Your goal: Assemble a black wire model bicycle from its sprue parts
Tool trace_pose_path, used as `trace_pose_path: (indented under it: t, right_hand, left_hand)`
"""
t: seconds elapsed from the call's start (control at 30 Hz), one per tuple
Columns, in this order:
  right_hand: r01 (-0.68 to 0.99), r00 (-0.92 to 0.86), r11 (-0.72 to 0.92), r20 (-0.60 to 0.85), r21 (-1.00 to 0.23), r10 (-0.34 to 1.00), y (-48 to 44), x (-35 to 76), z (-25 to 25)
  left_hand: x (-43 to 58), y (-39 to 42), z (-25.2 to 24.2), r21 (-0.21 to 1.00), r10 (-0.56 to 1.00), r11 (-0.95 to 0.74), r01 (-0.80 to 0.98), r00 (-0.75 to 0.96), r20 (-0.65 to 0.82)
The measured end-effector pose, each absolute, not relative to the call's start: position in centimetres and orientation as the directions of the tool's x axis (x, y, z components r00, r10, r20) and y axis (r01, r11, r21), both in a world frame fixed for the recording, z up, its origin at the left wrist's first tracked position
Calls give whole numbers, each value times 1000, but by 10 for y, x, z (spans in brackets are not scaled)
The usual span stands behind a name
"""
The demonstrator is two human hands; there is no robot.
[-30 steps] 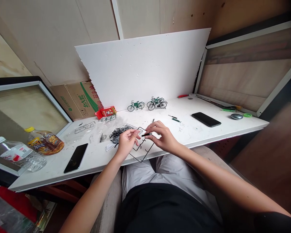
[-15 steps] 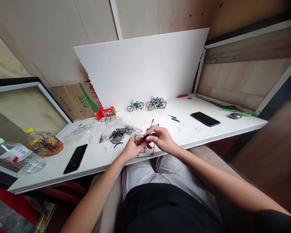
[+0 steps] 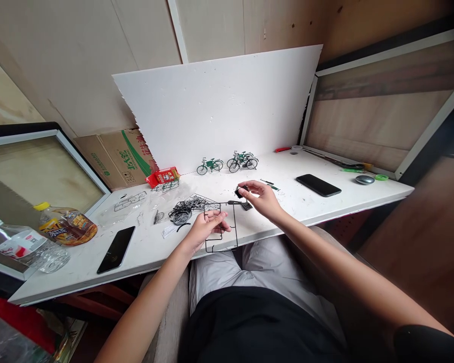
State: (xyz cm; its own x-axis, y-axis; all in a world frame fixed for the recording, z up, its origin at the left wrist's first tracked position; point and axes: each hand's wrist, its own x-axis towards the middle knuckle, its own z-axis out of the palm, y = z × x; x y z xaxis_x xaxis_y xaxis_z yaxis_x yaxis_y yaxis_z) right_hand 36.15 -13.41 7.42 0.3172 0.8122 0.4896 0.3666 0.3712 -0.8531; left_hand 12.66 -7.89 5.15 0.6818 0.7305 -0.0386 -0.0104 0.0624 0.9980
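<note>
My left hand (image 3: pixel 204 229) is closed on a thin black plastic sprue frame (image 3: pixel 236 237), holding it over the table's front edge. To the right and a little farther back, my right hand (image 3: pixel 263 199) pinches a small dark piece (image 3: pixel 241 191) between thumb and fingers; its exact kind is too small to tell. Below that piece lies a dark, long object (image 3: pixel 245 205) with a wider end, partly behind the sprue frame. Left of my hands is a pile of black sprues (image 3: pixel 191 205) with a small spoked wheel (image 3: pixel 181 217) at its near side.
Miniature bicycles (image 3: pixel 242 161) and a green miniature bicycle (image 3: pixel 210 165) stand before a white board (image 3: pixel 219 101). Phones lie left (image 3: pixel 116 249) and right (image 3: pixel 318 185). Two bottles, one brown-filled (image 3: pixel 68 224), stand left. A red packet (image 3: pixel 163 177) and green parts (image 3: pixel 270 185) lie farther back.
My hands have moved apart. The right hand has shifted right and back with the small dark piece, while the left keeps the sprue frame. The dark long object now shows on the table.
</note>
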Motion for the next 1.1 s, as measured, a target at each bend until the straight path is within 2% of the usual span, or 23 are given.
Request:
trace_pose_path:
  t: [0.13,0.2,0.3,0.4,0.5,0.57,0.63,0.7,0.77,0.83,0.9,1.1]
  right_hand:
    - [571,402,132,416,-810,816,-113,396,44]
    - [644,358,76,387,-762,850,-109,404,31]
    - [757,354,6,418,-653,836,-108,409,18]
    - [836,328,-4,493,-549,806,-107,410,11]
    - [870,259,82,592,-487,763,-109,404,15]
    - [844,204,167,592,-510,780,-113,394,23]
    - [767,129,243,514,-593,848,-119,381,33]
    - [672,-21,297,383,-679,924,-125,368,41]
    - [558,-160,290,242,-778,957,-129,359,44]
    - [468,-225,260,170,-845,959,-130,356,42]
    - [411,-191,227,160,-883,968,-128,358,39]
    - [344,98,140,183,-929,978,-121,371,30]
  left_hand:
    - [126,-70,45,989,762,138,-46,644,-76]
    - [126,-66,43,982,758,172,-81,647,-79]
    - [125,-61,43,959,754,242,-146,650,-91]
    - [124,-56,44,926,740,325,-190,662,-123]
    - [125,-53,44,915,747,334,-228,655,-109]
    - [125,-51,44,915,778,304,-266,624,-77]
    - [126,-50,43,912,816,258,-318,578,-29]
    - [127,-49,42,905,840,210,-369,541,25]
    - [128,-48,42,902,847,174,-396,527,68]
    - [126,-46,43,909,843,155,-387,532,82]
    - [123,-44,46,934,829,139,-329,555,73]
    - [104,-35,53,1000,764,19,-1,645,-14]
